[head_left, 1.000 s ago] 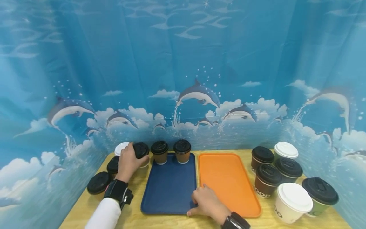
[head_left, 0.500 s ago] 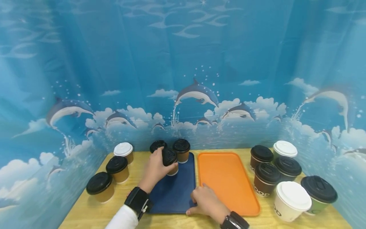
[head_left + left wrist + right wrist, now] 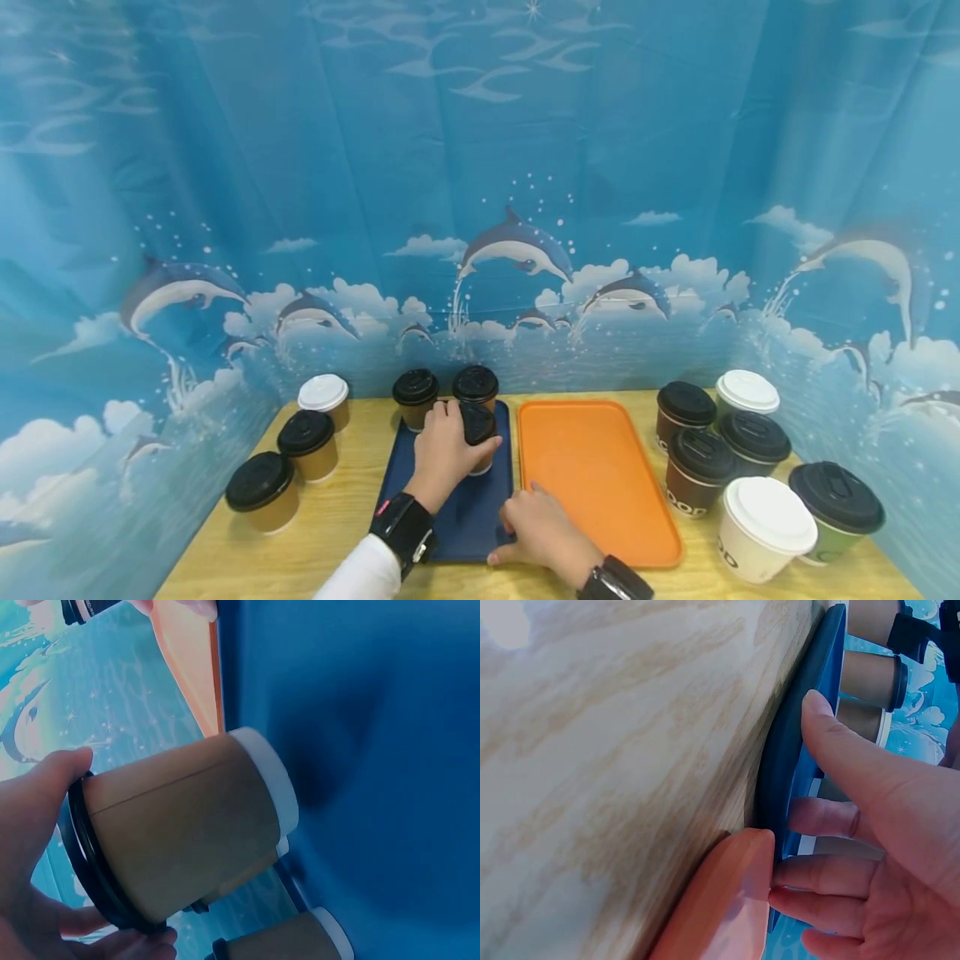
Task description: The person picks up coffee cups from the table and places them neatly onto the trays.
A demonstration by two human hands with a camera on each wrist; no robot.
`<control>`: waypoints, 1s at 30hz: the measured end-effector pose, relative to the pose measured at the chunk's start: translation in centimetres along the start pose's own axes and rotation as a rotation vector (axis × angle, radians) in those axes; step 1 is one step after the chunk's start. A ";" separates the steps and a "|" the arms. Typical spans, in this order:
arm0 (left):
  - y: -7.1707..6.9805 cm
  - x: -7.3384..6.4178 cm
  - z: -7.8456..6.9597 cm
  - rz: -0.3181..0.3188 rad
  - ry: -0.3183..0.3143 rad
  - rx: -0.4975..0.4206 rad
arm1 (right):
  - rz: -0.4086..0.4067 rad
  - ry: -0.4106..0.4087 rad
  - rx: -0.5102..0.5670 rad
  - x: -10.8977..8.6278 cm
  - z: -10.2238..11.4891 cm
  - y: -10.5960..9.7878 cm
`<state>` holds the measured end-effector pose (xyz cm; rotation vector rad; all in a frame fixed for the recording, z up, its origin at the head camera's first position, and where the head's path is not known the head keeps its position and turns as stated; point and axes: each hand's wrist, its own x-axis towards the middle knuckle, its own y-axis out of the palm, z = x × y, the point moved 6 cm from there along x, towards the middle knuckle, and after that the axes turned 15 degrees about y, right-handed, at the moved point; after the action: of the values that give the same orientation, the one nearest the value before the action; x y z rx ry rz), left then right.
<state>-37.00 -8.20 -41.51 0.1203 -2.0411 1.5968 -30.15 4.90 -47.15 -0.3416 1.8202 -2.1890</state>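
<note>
My left hand (image 3: 442, 450) grips a brown paper coffee cup (image 3: 180, 825) around its black lid, thumb on one side and fingers on the other. The cup is over the back right of the blue tray (image 3: 468, 537); whether its base touches the tray I cannot tell. Behind it, two similar black-lidded cups stand at the tray's far edge, a left cup (image 3: 416, 390) and a right cup (image 3: 476, 385). My right hand (image 3: 543, 525) rests at the near right corner of the blue tray, thumb on its rim, fingers extended beside the orange tray (image 3: 592, 475).
On the left of the wooden table stand a white-lidded cup (image 3: 324, 396) and two black-lidded cups, a middle one (image 3: 308, 442) and a nearer one (image 3: 262, 492). Several larger cups, including a white cup (image 3: 765, 529), cluster at right. A dolphin-print curtain (image 3: 480, 208) encloses the table.
My left hand has carried the cup rightward from the table left of the blue tray, to just in front of the tray's back right cup. The right hand has stayed put.
</note>
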 end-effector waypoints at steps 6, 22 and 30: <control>-0.1 0.4 -0.5 -0.046 -0.029 0.012 | 0.022 0.013 0.011 0.1 -0.3 0.2; 1.5 1.0 -0.4 0.020 -0.055 0.065 | 0.005 0.002 0.004 0.1 -0.1 0.1; 1.3 0.5 -1.2 0.042 -0.059 0.079 | 0.000 -0.006 -0.003 0.0 -0.2 -0.1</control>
<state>-37.47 -6.60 -42.27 0.1554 -2.0374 1.7196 -30.25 5.07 -47.11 -0.3478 1.8205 -2.1829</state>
